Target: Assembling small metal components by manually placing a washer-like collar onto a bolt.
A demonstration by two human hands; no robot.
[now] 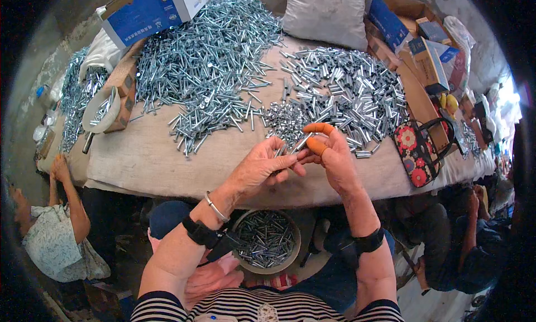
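A: How would that rod [302,142] handle, the one near the middle of the frame?

B: Light and stiff, I'd judge. It looks like slim, bare metal, smooth enough to slip or roll, though hardly fragile.

A: Where would you take hold of it?

B: By its sides, about midway along, between thumb and finger, so both ends stay free. The orange covers [317,147] on two fingers of the right hand [338,160] should add some grip.

A: And how does it lie against the fingers?

B: Aslant between the hands, lower end toward the left hand [254,168], upper end at the right fingertips. The right fingers are pinched on it. The left ones are bent in under the thumb, gripping a bit [281,150] of shiny metal; whether they also touch the rod, I can't tell.

A: What's around them?

B: Small parts [285,120] heaped just beyond on the tabletop [139,160], tubes [357,93] toward the upper right, bolts [206,48] toward the upper left. At the lower middle, a bowl [298,245] holds darker pieces [267,238].
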